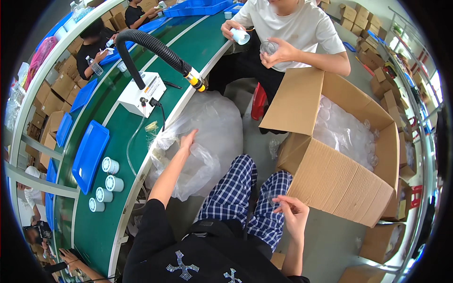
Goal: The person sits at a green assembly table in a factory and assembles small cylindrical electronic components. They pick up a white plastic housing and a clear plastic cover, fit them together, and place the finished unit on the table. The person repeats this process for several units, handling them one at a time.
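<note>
My left hand (188, 140) reaches over a large translucent plastic bag (219, 122) beside the workbench, its visible fingers stretched out at the bag's crumpled mouth. What lies inside the bag is hard to make out. In front of my right knee, my right hand (293, 214) pinches a small clear plastic piece (270, 198) between thumb and fingers. Its exact shape is too faint to tell. Right of that hand stands an open cardboard box (339, 191), with clear round plastic pieces (347, 129) under a plastic liner.
On the green bench (115, 221) are several white-and-blue cups (114, 183), a blue tray (90, 155) and a white machine (142, 94) with a black flexible hose (155, 47). Opposite, a co-worker in a white shirt (297, 33) holds a light-blue cup (240, 36) and a clear cup (269, 47).
</note>
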The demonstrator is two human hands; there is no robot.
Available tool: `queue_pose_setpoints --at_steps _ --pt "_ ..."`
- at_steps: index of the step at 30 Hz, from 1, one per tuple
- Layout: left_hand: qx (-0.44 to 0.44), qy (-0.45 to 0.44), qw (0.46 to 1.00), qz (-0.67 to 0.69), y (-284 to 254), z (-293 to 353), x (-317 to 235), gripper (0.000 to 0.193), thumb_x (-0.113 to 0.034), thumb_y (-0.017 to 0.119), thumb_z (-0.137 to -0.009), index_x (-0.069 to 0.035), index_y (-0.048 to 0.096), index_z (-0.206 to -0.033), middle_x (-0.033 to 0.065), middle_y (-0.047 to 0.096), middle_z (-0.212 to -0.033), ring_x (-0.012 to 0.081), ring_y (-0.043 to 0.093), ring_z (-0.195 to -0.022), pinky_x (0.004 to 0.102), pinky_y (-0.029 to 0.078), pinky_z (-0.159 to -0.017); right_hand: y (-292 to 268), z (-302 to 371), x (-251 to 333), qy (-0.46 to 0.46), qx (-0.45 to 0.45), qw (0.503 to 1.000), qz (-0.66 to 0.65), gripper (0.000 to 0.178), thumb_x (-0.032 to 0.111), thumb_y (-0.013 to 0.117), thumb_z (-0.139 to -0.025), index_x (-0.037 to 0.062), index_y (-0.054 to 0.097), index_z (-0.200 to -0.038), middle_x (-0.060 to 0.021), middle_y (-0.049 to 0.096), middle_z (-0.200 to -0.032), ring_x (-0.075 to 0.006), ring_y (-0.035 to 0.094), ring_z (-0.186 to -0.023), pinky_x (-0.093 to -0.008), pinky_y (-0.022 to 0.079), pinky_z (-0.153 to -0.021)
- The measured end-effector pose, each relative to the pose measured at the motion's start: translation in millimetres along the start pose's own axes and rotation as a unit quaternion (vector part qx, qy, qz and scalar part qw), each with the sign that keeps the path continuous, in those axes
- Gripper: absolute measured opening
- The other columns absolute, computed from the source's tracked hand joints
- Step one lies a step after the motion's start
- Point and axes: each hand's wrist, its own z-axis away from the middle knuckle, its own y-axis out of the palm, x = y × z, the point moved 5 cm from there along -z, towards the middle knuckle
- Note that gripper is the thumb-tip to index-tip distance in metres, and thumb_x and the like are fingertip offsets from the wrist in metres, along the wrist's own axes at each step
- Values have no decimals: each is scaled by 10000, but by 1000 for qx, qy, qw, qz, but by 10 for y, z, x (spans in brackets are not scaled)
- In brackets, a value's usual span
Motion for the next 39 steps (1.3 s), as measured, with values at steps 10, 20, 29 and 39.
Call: queue_pose_setpoints --at_steps 10,20,29,39 --pt "-141 219 966 8 -161 14 -253 329 -302 582 -812 -8 671 -932 96 625 -754 168 582 -722 298 441 -636 67 -122 41 -50 119 969 -209 123 -12 521 -829 -5 622 -899 -140 646 -837 -195 599 -742 -334 484 -714" --pt "-28 157 983 89 104 595 -281 255 -221 518 -846 -42 695 -889 -51 388 -481 53 363 -415 228 286 -416 1499 -1702 -195 168 193 721 -644 31 151 525 -838 136 529 -866 -1 480 -748 -149 486 -716 -431 412 -900" --pt "8 152 982 107 42 784 -121 259 -200 494 -872 -18 678 -880 -11 485 -494 54 433 -437 217 322 -426 2693 -2207 -820 301 300 644 -636 108 135 474 -849 135 577 -882 -9 518 -885 -140 513 -800 -376 432 -844" --pt "49 85 962 254 -3 635 10 261 -250 487 -894 -52 647 -834 13 562 -636 65 482 -533 234 351 -475 3229 -2047 -899 407 338 561 -637 100 131 492 -835 114 537 -923 -44 492 -945 -142 499 -768 -400 448 -811"
